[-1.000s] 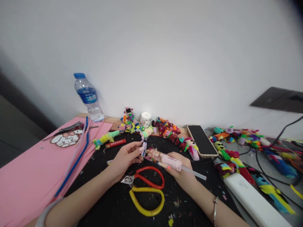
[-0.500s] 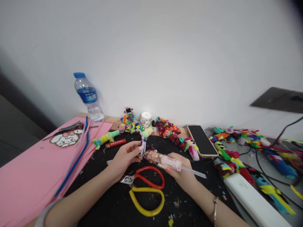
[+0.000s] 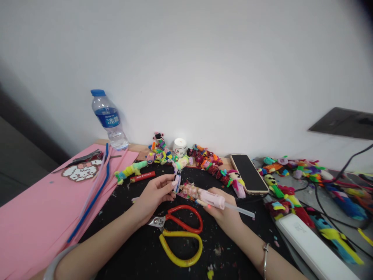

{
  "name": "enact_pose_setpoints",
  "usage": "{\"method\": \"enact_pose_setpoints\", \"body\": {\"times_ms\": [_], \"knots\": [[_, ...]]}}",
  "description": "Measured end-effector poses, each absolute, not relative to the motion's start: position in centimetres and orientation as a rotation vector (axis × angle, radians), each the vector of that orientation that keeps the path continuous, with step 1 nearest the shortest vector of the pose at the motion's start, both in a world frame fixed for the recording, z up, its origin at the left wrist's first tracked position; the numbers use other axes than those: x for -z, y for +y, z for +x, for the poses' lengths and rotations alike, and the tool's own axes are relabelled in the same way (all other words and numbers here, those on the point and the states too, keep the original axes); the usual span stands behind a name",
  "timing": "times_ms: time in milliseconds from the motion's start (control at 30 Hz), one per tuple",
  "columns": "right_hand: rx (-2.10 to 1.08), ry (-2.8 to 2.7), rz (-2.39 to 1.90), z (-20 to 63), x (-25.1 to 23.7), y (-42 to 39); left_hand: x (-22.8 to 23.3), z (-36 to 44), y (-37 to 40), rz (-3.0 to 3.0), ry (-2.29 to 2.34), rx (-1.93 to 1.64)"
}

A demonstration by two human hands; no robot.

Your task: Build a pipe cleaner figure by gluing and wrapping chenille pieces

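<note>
Near the middle of the black work surface point(image 3: 230, 249), my left hand point(image 3: 159, 190) pinches a small pale purple fuzzy pipe-cleaner piece point(image 3: 177, 183). Wrapped in my right hand point(image 3: 225, 206) is a pink hot glue gun point(image 3: 212, 199), its crusted nozzle end aimed left at that piece. A translucent glue stick point(image 3: 240, 210) sticks out of the gun's back. Whether the nozzle touches the piece I cannot tell. Below both hands lie scissors point(image 3: 182, 252) with one red and one yellow handle; their blades are partly hidden under my left wrist.
Pipe-cleaner dolls point(image 3: 212, 171) line the back, around a white paper cup point(image 3: 180, 147). A phone point(image 3: 249, 174) and a white power bank point(image 3: 314, 249) lie right, among cables. Pink sheets point(image 3: 32, 210) with pipe cleaners point(image 3: 93, 202) and a water bottle point(image 3: 109, 120) are left.
The glue gun in my right hand has shifted slightly to the right, away from my left fingers. The pinched piece has moved slightly right too. Everything else stays put.
</note>
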State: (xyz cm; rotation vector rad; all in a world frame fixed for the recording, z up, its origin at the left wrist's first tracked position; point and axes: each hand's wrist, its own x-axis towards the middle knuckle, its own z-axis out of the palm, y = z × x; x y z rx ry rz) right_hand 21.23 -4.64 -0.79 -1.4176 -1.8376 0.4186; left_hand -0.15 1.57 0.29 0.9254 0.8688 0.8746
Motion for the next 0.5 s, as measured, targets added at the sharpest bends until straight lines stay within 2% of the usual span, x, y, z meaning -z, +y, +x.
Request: {"method": "enact_pose_setpoints", "body": {"times_ms": [500], "knots": [[-0.443,-1.700,-1.426,21.33,1.36,-4.21,-0.52,-0.17,1.36,1.008,0.851,-0.795]]}}
